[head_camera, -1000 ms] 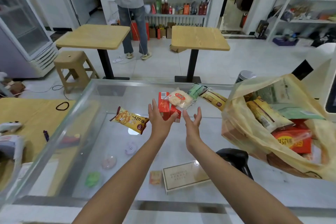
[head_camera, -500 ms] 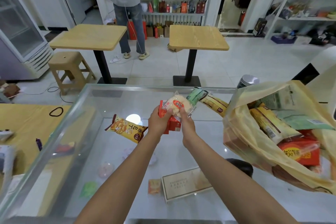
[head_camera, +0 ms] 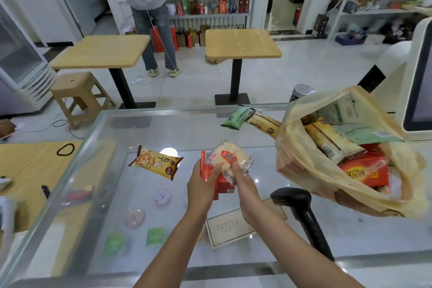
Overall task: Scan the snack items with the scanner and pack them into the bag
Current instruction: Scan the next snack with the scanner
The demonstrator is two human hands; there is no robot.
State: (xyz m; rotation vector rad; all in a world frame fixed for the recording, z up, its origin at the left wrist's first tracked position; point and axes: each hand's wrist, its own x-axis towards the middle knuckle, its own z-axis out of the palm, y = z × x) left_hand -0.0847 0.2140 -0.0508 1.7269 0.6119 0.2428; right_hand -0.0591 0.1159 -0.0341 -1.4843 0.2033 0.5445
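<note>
Over the glass counter [head_camera: 257,147] my left hand [head_camera: 201,186] grips a red snack pack [head_camera: 206,167]. My right hand [head_camera: 242,179] pinches a pale bun in a clear wrapper [head_camera: 230,156] that lies against the red pack. A black handheld scanner [head_camera: 297,199] stands just right of my right wrist. The yellow plastic bag [head_camera: 301,168] sits open at the right with several snack packs inside. A yellow snack packet [head_camera: 156,162] lies to the left of my hands. A green packet [head_camera: 237,117] and a tan packet [head_camera: 265,123] lie at the far edge.
A white checkout terminal [head_camera: 418,82] stands behind the bag. Small items and a card [head_camera: 230,228] show under the glass. Two wooden tables [head_camera: 242,44], a stool [head_camera: 77,93] and a standing person [head_camera: 152,18] are beyond the counter.
My hands were open and reaching a second ago. They have closed on the red pack and the wrapped bun and drawn them back toward me.
</note>
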